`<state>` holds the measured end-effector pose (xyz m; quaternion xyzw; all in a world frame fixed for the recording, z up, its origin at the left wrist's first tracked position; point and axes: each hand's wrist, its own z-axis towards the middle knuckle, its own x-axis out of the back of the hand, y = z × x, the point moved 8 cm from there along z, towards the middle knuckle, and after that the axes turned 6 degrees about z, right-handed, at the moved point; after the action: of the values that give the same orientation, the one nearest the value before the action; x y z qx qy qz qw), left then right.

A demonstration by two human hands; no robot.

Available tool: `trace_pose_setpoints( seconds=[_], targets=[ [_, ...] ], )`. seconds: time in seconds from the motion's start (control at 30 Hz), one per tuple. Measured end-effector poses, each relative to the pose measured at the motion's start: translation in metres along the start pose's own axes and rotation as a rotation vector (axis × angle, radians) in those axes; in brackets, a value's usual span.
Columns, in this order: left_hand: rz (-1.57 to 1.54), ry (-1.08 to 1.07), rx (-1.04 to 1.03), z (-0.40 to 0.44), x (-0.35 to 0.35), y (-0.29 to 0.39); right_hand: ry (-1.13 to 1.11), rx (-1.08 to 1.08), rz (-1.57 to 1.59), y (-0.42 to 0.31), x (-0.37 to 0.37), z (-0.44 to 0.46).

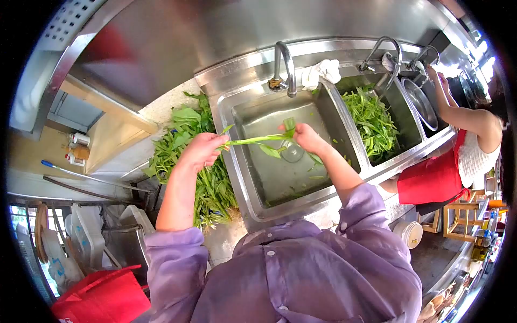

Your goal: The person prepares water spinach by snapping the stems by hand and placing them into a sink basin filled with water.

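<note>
Between my two hands a green leafy vegetable stem (253,141) is stretched sideways above the near sink basin (253,185). My left hand (204,149) pinches one end, over the basin's left rim. Closed round the leafy end is my right hand (304,138), above the middle of the basin. A large pile of leafy greens (186,124) lies left of the sink, partly behind my left forearm. Cut greens (369,121) fill part of the second basin to the right. A round drain fitting (292,152) and a few loose leaf bits show in the near basin.
A curved faucet (283,62) rises behind the near basin, with a white cloth (323,72) beside it. At the far right another person (476,134) in a red apron reaches toward a metal bowl (423,105). A white bucket (409,234) stands on the floor.
</note>
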<state>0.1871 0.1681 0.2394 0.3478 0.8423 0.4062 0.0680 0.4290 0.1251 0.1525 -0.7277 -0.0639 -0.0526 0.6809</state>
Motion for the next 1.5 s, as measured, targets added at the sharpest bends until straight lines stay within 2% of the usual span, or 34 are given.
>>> trace_pose_setpoints(
  seconds=[0.03,0.1,0.3,0.37,0.43,0.47,0.53,0.57,0.63,0.7,0.73,0.77,0.8,0.83,0.9,0.97,1.0,1.03,1.1,1.13,1.2,1.23,1.3,1.37,1.43,1.5],
  targets=[
    [-0.002,0.017,0.02,0.005,-0.001,-0.001,0.005,-0.001,0.007,-0.006,0.002,-0.005],
    [-0.012,0.034,0.025,0.013,-0.002,-0.001,-0.201,-0.11,0.08,-0.009,-0.01,-0.013],
    [-0.102,0.007,0.007,0.026,-0.007,-0.007,-0.28,-0.183,0.223,-0.012,0.001,-0.028],
    [-0.045,-0.026,-0.071,0.027,-0.014,-0.007,-0.293,-0.175,0.26,-0.006,-0.002,-0.025],
    [-0.021,-0.008,-0.065,0.03,-0.026,-0.013,-0.036,-0.208,0.39,0.013,0.014,-0.017],
    [0.007,0.012,-0.062,0.032,-0.031,-0.015,-0.034,-0.205,0.389,0.03,0.018,-0.008],
    [-0.021,0.053,-0.055,0.034,-0.034,-0.023,0.359,-0.466,0.615,0.1,0.052,0.0],
    [-0.051,0.099,-0.051,0.035,-0.031,-0.024,0.355,-0.462,0.612,0.106,0.059,0.001],
    [-0.009,0.126,-0.048,0.034,-0.03,-0.029,0.66,-0.127,-0.595,0.055,0.096,-0.009],
    [0.016,0.094,-0.071,0.036,-0.032,-0.031,0.761,0.141,-0.701,0.001,0.096,-0.02],
    [0.01,0.095,-0.063,0.037,-0.032,-0.035,0.634,0.294,-0.612,-0.028,0.082,-0.019],
    [0.023,0.076,-0.078,0.038,-0.034,-0.035,0.426,0.357,-0.589,-0.042,0.06,-0.014],
    [0.038,0.057,-0.099,0.04,-0.036,-0.033,0.24,0.494,-0.636,-0.058,0.032,-0.017],
    [0.038,0.056,-0.1,0.038,-0.037,-0.03,0.152,0.636,-0.736,-0.069,0.006,-0.024],
    [-0.028,-0.038,-0.104,0.035,-0.047,-0.024,0.07,0.655,-0.8,-0.07,-0.017,-0.031],
    [-0.021,-0.021,-0.091,0.033,-0.048,-0.026,-0.167,0.328,-0.631,-0.039,-0.031,-0.021],
    [-0.015,-0.008,-0.079,0.032,-0.048,-0.027,-0.104,0.321,-0.547,-0.04,-0.027,-0.022],
    [-0.018,-0.002,-0.078,0.032,-0.049,-0.028,-0.109,0.325,-0.545,-0.039,-0.027,-0.021],
    [-0.026,-0.015,-0.03,0.031,-0.052,-0.034,-0.143,0.237,-0.27,-0.03,-0.022,-0.019],
    [-0.029,-0.011,-0.028,0.031,-0.052,-0.036,-0.147,0.237,-0.268,-0.023,-0.017,-0.017],
    [-0.083,0.018,-0.015,0.033,-0.05,-0.044,0.118,-0.109,0.493,0.027,0.021,-0.002],
    [-0.112,0.034,-0.01,0.035,-0.049,-0.047,0.232,-0.095,0.331,0.031,0.041,0.003],
    [-0.108,0.013,0.012,0.038,-0.052,-0.054,0.385,0.256,-0.468,-0.007,0.044,-0.008],
    [-0.104,-0.02,0.04,0.04,-0.063,-0.057,0.227,0.472,-0.634,-0.05,-0.004,-0.023],
    [-0.105,-0.003,0.095,0.039,-0.072,-0.053,-0.137,0.503,-0.68,-0.057,-0.057,-0.035],
    [-0.14,-0.003,0.105,0.044,-0.077,-0.056,-0.101,0.455,-0.648,-0.06,-0.076,-0.038]
  ],
)
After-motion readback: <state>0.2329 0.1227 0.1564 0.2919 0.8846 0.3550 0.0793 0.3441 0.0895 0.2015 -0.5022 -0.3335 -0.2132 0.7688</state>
